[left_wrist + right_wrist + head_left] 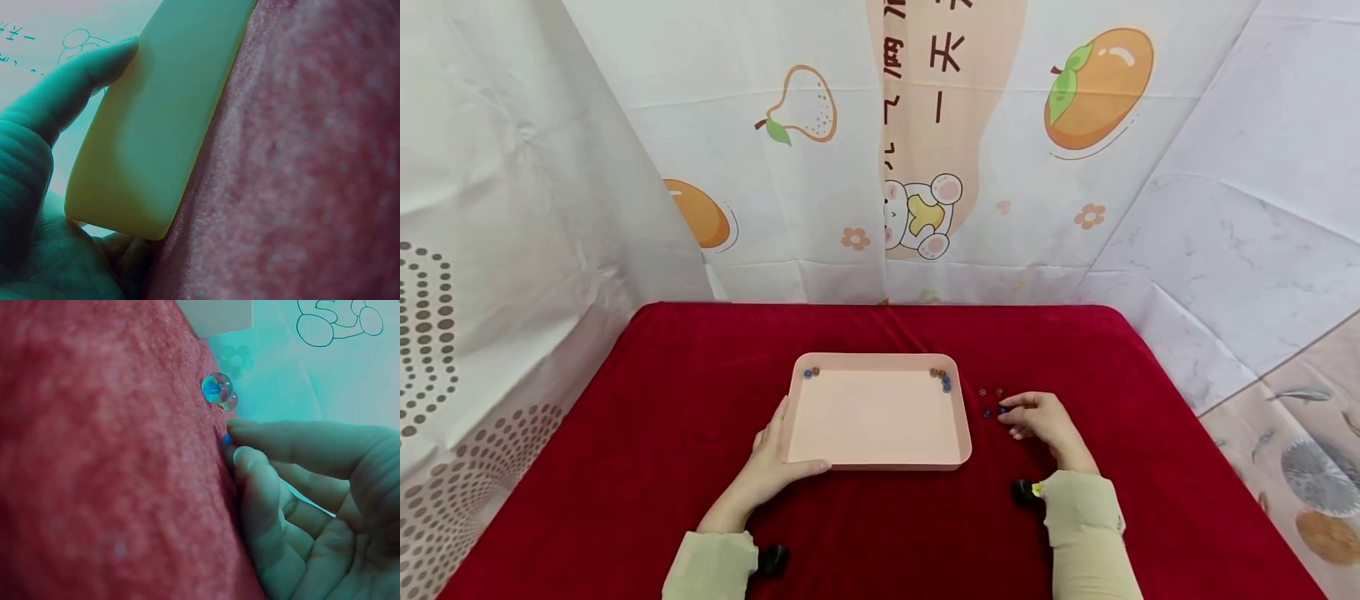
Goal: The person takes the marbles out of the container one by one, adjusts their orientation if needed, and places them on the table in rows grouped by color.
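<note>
A shallow pale pink tray (880, 361) stands on the red cloth. My left hand (769, 462) holds its near left corner, fingers along the left wall and thumb along the front rim; the left wrist view shows the thumb (94, 69) on the tray wall (169, 106). To the right of the tray, my right hand (1037, 419) pinches a blue marble (227, 438) between thumb and fingertip, low at the cloth. Another blue marble (987, 413) lies just left of those fingertips. Two clear brownish marbles, one (982, 392) left of the other (999, 392), lie behind it.
Inside the tray, a blue marble (808, 373) and a brown marble (816, 371) sit in the far left corner. Several more, brown and blue marbles (946, 382), cluster in the far right corner. A printed curtain (820, 208) hangs behind the table.
</note>
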A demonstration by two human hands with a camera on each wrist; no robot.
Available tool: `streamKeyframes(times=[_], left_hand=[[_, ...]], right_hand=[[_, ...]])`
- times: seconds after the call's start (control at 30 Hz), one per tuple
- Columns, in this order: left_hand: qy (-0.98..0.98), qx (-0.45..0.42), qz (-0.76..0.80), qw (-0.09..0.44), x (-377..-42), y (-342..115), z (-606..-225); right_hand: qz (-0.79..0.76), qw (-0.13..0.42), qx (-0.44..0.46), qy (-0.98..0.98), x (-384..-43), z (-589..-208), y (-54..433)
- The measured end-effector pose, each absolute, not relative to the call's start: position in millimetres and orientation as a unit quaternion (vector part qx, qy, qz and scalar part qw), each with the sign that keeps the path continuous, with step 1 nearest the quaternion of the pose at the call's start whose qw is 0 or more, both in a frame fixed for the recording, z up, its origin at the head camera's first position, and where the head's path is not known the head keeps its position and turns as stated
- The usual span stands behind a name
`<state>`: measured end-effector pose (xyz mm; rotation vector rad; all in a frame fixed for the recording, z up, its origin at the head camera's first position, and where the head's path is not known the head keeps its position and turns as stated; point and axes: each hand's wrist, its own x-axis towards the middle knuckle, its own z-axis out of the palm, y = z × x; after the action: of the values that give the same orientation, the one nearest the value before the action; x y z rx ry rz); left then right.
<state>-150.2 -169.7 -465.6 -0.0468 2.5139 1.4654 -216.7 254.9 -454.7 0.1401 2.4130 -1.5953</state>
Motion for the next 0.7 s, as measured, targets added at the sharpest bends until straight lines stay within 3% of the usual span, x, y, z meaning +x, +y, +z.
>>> streamKeyframes(times=[0.7], left_hand=[[0.857, -0.012, 0.504, 0.104, -151, -169, -467]], right_hand=[[-0.592, 0.073, 0.037, 0.801, -214, -440, 253]])
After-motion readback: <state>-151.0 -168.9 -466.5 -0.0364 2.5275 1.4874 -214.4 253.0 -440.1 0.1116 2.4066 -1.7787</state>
